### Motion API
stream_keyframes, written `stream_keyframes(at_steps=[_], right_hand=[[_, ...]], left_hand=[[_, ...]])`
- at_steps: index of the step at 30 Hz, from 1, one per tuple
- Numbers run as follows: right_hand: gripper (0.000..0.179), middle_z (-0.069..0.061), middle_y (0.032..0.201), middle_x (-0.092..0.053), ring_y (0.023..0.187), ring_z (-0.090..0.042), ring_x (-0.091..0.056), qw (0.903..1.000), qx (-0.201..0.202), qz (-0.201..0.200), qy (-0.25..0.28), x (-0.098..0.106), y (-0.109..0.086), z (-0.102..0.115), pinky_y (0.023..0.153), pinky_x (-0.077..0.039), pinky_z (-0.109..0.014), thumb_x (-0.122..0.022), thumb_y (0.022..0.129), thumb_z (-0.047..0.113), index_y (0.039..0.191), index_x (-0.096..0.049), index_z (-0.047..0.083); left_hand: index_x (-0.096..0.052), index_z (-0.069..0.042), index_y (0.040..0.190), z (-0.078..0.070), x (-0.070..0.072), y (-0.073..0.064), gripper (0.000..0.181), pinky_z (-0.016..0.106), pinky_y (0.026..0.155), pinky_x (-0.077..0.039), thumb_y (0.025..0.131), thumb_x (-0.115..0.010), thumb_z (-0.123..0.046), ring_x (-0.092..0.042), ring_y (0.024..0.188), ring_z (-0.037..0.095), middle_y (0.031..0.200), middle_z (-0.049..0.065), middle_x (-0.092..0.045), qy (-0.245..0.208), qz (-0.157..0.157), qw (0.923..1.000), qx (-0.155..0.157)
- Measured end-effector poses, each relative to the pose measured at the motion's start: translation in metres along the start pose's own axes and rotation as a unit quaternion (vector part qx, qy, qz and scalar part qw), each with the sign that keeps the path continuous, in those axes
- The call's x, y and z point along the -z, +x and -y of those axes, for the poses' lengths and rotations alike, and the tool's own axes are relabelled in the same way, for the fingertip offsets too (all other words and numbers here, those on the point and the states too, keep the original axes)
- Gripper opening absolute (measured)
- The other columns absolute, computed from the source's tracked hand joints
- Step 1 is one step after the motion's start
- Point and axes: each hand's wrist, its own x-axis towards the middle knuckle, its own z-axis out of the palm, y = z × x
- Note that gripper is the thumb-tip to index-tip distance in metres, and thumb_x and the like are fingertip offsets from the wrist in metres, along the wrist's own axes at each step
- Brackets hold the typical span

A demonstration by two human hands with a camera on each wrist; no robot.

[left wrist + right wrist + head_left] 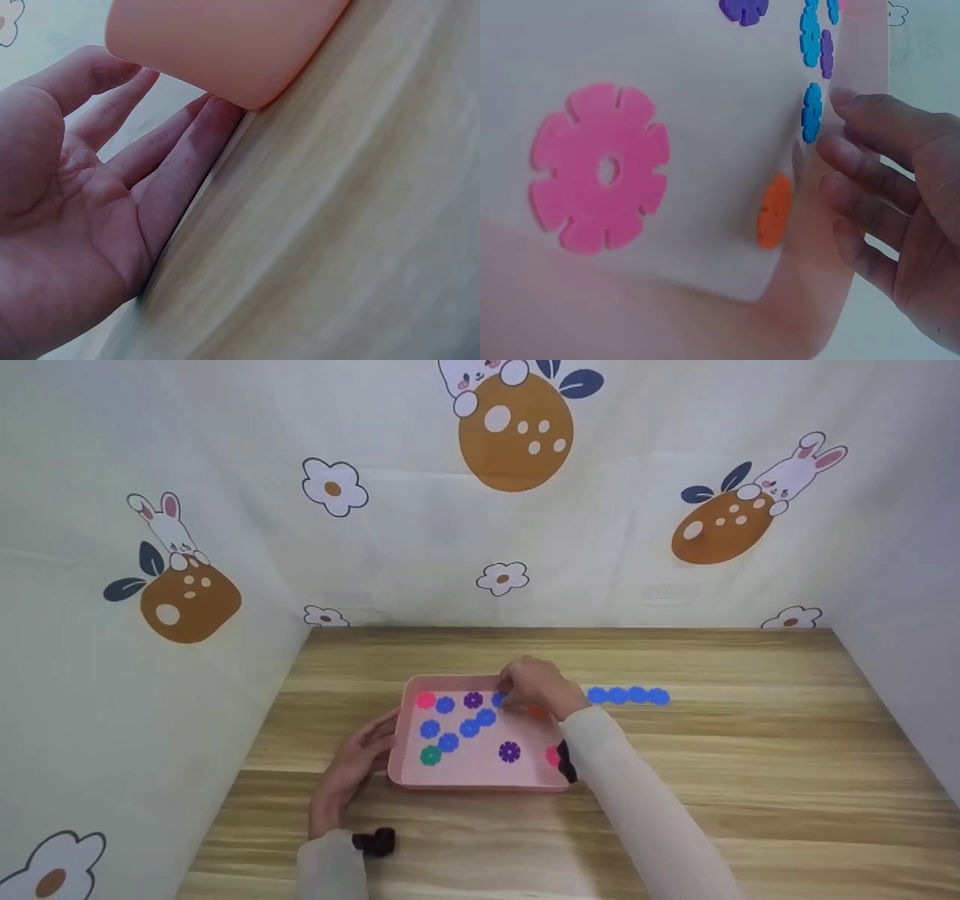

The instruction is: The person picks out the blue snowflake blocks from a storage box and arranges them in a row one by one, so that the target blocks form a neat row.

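Observation:
A pink tray (pixel 465 784) holds several notched plastic snowflake discs in blue, purple, pink, green and orange. My right hand (pixel 536 684) reaches in over the tray's far side. Its thumb and fingertips are right beside a blue disc (pixel 811 112), with a gap between them in the right wrist view. Near those fingers lies an orange disc (pixel 775 212), and a large pink disc (pixel 600 169) is closer to that camera. Against the tray's left wall, my left hand (pixel 358 757) rests its extended fingers; its palm (pixel 82 217) holds nothing.
To the right of the tray, a row of blue discs (pixel 627 695) lies on the wooden table (pixel 750 780). Patterned cloth (pixel 405 547) stands behind the table and along both sides. A black wrist strap piece (pixel 375 841) sticks out from the left sleeve.

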Motion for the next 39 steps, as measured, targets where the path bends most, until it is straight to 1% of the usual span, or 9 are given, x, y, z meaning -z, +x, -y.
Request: stream_keyframes(at_steps=[5, 9, 12, 17, 23, 28, 34, 39], right_hand=[[0.024, -0.004, 0.110, -0.075, 0.102, -0.022, -0.066, 0.9998, -0.011, -0.010, -0.016, -0.003, 0.001, 0.000, 0.097, -0.057, -0.040, -0.077, 0.089, 0.020, 0.113, -0.077, 0.015], [0.023, -0.002, 0.108, -0.075, 0.101, -0.021, -0.066, 0.9996, -0.011, -0.009, -0.026, -0.007, 0.002, -0.001, 0.096, -0.057, -0.040, -0.078, 0.087, 0.019, 0.110, -0.078, 0.016], [0.023, -0.001, 0.108, -0.075, 0.099, -0.019, -0.065, 0.9996, -0.018, -0.005, -0.019, -0.010, 0.003, -0.004, 0.096, -0.057, -0.040, -0.079, 0.086, 0.019, 0.109, -0.078, 0.017], [0.023, 0.000, 0.108, -0.073, 0.097, -0.019, -0.064, 0.9994, -0.033, 0.004, 0.007, -0.010, 0.003, -0.004, 0.094, -0.057, -0.040, -0.078, 0.087, 0.020, 0.109, -0.077, 0.018], [0.018, 0.002, 0.101, -0.072, 0.092, -0.019, -0.063, 0.9992, -0.036, 0.016, 0.008, -0.009, 0.003, -0.004, 0.089, -0.057, -0.039, -0.078, 0.086, 0.020, 0.104, -0.077, 0.019], [0.017, 0.003, 0.098, -0.070, 0.090, -0.019, -0.062, 0.9988, -0.042, 0.025, 0.008, -0.009, 0.003, -0.002, 0.087, -0.057, -0.038, -0.079, 0.086, 0.021, 0.103, -0.076, 0.020], [0.021, 0.003, 0.098, -0.070, 0.091, -0.019, -0.063, 0.9992, -0.033, 0.020, -0.003, -0.010, 0.001, 0.001, 0.088, -0.058, -0.038, -0.077, 0.088, 0.020, 0.108, -0.075, 0.019], [0.018, 0.002, 0.097, -0.070, 0.090, -0.019, -0.062, 0.9988, -0.014, 0.006, -0.046, -0.011, 0.000, 0.004, 0.085, -0.058, -0.038, -0.076, 0.088, 0.020, 0.106, -0.076, 0.019]], left_hand=[[-0.053, -0.033, 0.144, 0.001, 0.000, 0.001, 0.048, 0.037, 0.105, -0.053, 0.098, -0.065, -0.027, -0.061, 0.129, 0.021, 0.149, 0.001, -0.055, -0.003, 0.001, 1.0000, 0.000], [-0.052, -0.027, 0.146, 0.002, 0.000, 0.001, 0.049, 0.036, 0.101, -0.056, 0.099, -0.063, -0.021, -0.062, 0.127, 0.024, 0.149, 0.006, -0.055, -0.018, 0.008, 0.9997, -0.011], [-0.052, -0.025, 0.146, 0.002, 0.000, 0.000, 0.049, 0.035, 0.099, -0.057, 0.099, -0.062, -0.019, -0.063, 0.126, 0.025, 0.149, 0.009, -0.055, -0.025, 0.013, 0.9994, -0.018], [-0.053, -0.029, 0.145, 0.002, 0.000, 0.000, 0.048, 0.036, 0.100, -0.056, 0.098, -0.064, -0.022, -0.062, 0.127, 0.024, 0.148, 0.006, -0.056, -0.024, 0.008, 0.9996, -0.013], [-0.053, -0.029, 0.145, 0.002, 0.000, 0.000, 0.049, 0.037, 0.101, -0.055, 0.098, -0.064, -0.023, -0.062, 0.127, 0.025, 0.149, 0.007, -0.055, -0.024, 0.007, 0.9996, -0.009], [-0.053, -0.029, 0.144, 0.001, 0.001, 0.000, 0.049, 0.036, 0.102, -0.055, 0.097, -0.065, -0.024, -0.061, 0.128, 0.023, 0.149, 0.005, -0.055, -0.029, 0.005, 0.9996, -0.002], [-0.053, -0.029, 0.145, 0.001, 0.000, -0.001, 0.049, 0.036, 0.101, -0.055, 0.098, -0.065, -0.025, -0.063, 0.126, 0.023, 0.149, 0.005, -0.055, -0.026, 0.006, 0.9996, -0.004], [-0.054, -0.029, 0.144, 0.001, 0.001, -0.001, 0.049, 0.034, 0.098, -0.057, 0.097, -0.066, -0.025, -0.065, 0.123, 0.022, 0.147, 0.004, -0.057, -0.027, 0.003, 0.9996, -0.007]])
